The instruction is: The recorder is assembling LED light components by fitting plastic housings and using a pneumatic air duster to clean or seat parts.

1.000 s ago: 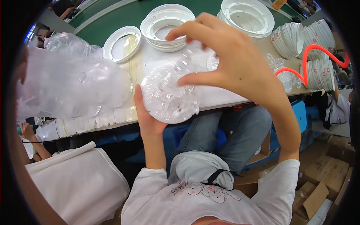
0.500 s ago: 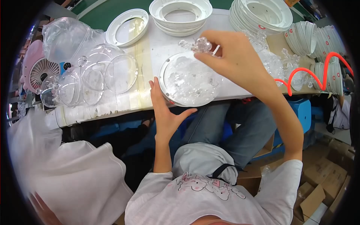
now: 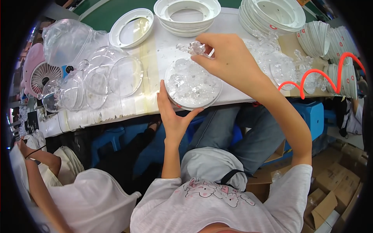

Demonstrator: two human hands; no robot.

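A round white plastic ring (image 3: 217, 99) lies near the table's front edge, topped by a clear, bumpy transparent disc (image 3: 196, 85). My left hand (image 3: 173, 118) rests at its near left rim, fingers stretched and thumb spread apart along the front edge. Above the disc's far side, my right hand (image 3: 233, 58) pinches a small clear faceted plastic piece (image 3: 192, 48) between thumb and fingers. Exactly what shape that piece has is partly hidden by the fingers.
Clear round covers (image 3: 125, 77) and a small fan (image 3: 43, 77) stand at left. White rings are stacked (image 3: 186, 29) behind and at right (image 3: 272, 17). Clear parts (image 3: 281, 70) lie beside a coiled red hose (image 3: 311, 73). A co-worker's arm (image 3: 40, 186) is at lower left.
My right hand has shifted left with the clear piece, uncovering more of the disc. The ring moved slightly left. The co-worker at left has moved, showing a bare arm.
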